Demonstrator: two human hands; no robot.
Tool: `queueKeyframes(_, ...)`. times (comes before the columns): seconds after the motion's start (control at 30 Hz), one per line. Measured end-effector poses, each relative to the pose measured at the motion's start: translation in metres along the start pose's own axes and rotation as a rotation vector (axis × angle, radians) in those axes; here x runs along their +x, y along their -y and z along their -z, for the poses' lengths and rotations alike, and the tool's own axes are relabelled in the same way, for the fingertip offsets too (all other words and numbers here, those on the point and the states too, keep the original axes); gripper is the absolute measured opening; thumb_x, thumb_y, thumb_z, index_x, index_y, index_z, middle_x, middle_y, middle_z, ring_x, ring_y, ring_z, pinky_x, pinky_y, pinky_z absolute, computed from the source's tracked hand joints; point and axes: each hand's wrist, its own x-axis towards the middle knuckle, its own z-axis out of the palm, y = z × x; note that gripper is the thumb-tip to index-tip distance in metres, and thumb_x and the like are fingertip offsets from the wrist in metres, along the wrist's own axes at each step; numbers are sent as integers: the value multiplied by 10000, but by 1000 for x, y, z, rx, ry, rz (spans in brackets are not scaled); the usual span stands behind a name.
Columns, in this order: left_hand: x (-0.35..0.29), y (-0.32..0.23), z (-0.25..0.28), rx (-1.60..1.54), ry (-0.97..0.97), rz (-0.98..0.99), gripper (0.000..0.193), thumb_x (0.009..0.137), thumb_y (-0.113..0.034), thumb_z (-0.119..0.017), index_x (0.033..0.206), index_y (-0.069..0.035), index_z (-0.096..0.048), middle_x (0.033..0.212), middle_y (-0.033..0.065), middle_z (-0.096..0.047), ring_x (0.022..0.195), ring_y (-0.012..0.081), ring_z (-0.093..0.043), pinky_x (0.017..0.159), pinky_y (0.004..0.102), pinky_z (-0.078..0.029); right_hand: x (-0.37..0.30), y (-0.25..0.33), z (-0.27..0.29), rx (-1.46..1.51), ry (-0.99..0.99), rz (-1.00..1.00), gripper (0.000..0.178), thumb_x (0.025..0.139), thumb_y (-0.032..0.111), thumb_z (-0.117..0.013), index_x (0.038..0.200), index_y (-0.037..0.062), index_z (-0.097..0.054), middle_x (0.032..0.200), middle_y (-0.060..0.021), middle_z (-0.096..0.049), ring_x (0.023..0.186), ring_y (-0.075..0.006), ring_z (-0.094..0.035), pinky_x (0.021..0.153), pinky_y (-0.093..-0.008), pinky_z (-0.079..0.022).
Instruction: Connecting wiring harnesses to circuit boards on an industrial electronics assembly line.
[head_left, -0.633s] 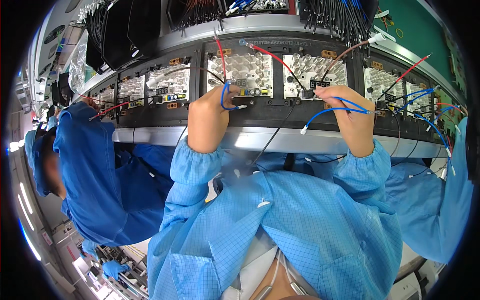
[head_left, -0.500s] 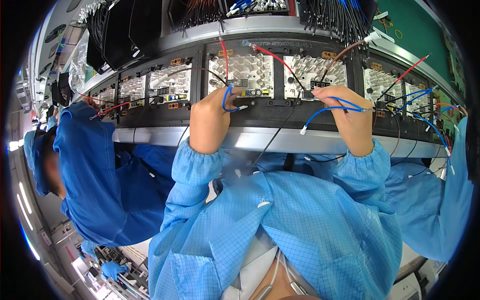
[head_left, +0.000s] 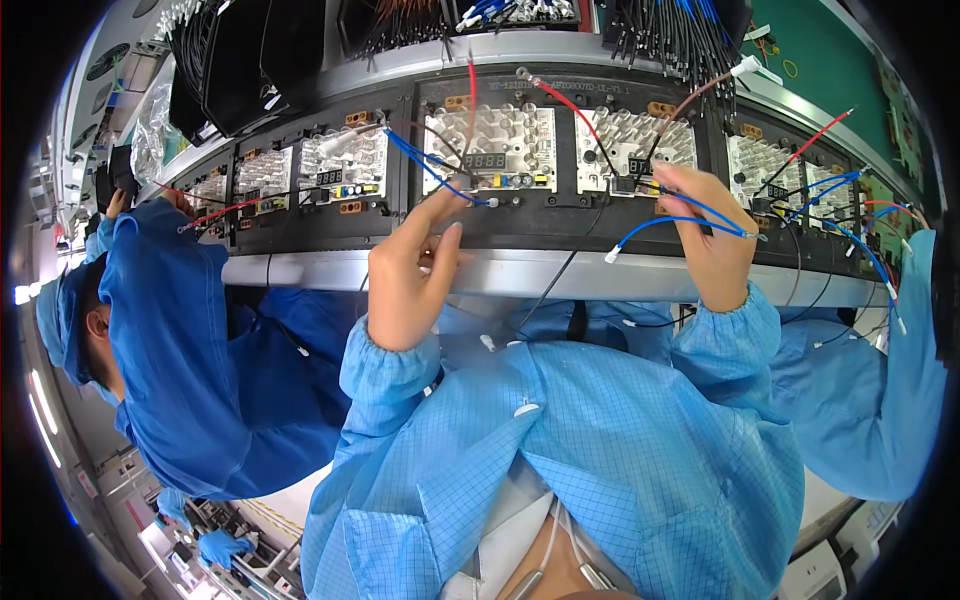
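Observation:
My left hand [head_left: 405,275] is at the near edge of a white circuit board [head_left: 540,150]. Its index finger reaches to the board's edge and its thumb stands apart, with nothing gripped. By that fingertip a blue wire [head_left: 415,156] lies slantwise across the board's left part. My right hand [head_left: 718,245] is closed at the near edge of another white circuit board [head_left: 592,180], beside its black connector [head_left: 622,185]. A bent blue wire [head_left: 645,226] with a white end runs into its fingers; the exact pinch point is partly hidden. Red and brown leads rise from both boards.
A long black fixture [head_left: 560,225] holds several boards in a row, along a metal rail [head_left: 300,268]. Behind it hang bundles of black wires [head_left: 665,45]. A co-worker in dark blue [head_left: 180,330] sits left; a light-blue sleeve [head_left: 905,370] shows at right.
My left hand has drawn back toward me and its fingers have spread. The blue wire beside it, curled before, now stretches leftward over the board. My right hand has shifted slightly right.

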Motion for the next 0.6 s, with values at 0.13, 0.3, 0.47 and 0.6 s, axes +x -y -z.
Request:
queueKeyframes(0.13,7,0,-2,-159,15,53,340,925,6,-560,1258,39,-502,1140,174,-656,719,116,-670,612,251,-552,11,7,-2,-324,81,67,229,855,27,-667,1079,70,-676,920,-79,-650,741,-241,-644,658,-284,-512)
queueKeyframes(0.3,13,7,-9,-228,44,70,277,926,-21,-580,1186,19,-494,1058,152,-649,669,108,-645,594,237,-540,5,13,-15,-217,140,-138,286,877,5,-612,1157,63,-629,955,-77,-653,720,-217,-639,678,-286,-508)
queueKeyframes(0.47,11,18,-12,-222,29,25,166,916,-19,-591,1076,22,-610,1006,100,-642,620,115,-624,541,239,-480,-7,7,-11,99,275,-119,601,893,-61,-499,1454,39,-308,1135,-159,-647,838,-174,-662,740,-288,-531)
queueKeyframes(0.6,10,22,-6,-177,16,-21,130,929,-11,-564,1040,22,-623,943,99,-637,611,135,-630,547,248,-483,-9,19,-21,138,295,-246,672,891,-39,-531,1488,50,-234,1012,-137,-682,828,-164,-662,747,-285,-531)
